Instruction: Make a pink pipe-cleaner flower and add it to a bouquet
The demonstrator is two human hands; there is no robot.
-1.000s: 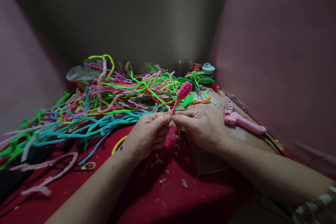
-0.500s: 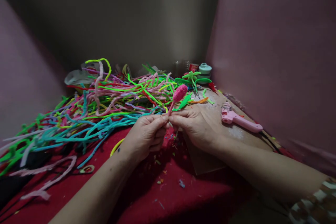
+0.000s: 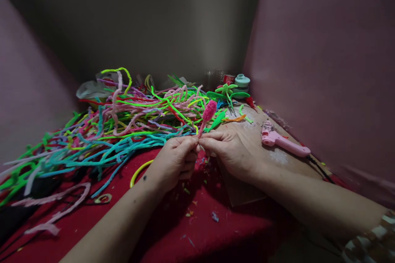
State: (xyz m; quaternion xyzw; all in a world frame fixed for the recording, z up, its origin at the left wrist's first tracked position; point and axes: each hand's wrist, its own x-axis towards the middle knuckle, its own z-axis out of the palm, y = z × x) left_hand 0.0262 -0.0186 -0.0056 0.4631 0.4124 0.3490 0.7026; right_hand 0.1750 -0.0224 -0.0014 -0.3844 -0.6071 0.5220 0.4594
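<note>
A bright pink pipe-cleaner bud [image 3: 209,111] with a thin pink stem stands tilted up between my fingertips. My left hand [image 3: 180,156] pinches the lower end of that stem, fingers curled in. From the other side, my right hand [image 3: 226,150] closes thumb and forefinger on the same spot, touching the left fingertips. The stem's bottom end is hidden by the fingers. Just behind the bud lies a green pipe-cleaner leaf [image 3: 218,120]. A big heap of coloured pipe cleaners [image 3: 148,111] spreads behind and left of my hands.
A pink glue gun [image 3: 284,143] with a black cord rests on a brown board [image 3: 256,148] at the right. Farther back are a green pipe-cleaner flower [image 3: 227,92] and a pale teal bottle [image 3: 242,81]. Scraps dot the red cloth [image 3: 197,230]. Walls rise behind and on both sides.
Both hands keep their pinch on the bud's stem. The bud has shifted slightly down and left, tipping a little more upright. The rest of the view has drifted only slightly.
</note>
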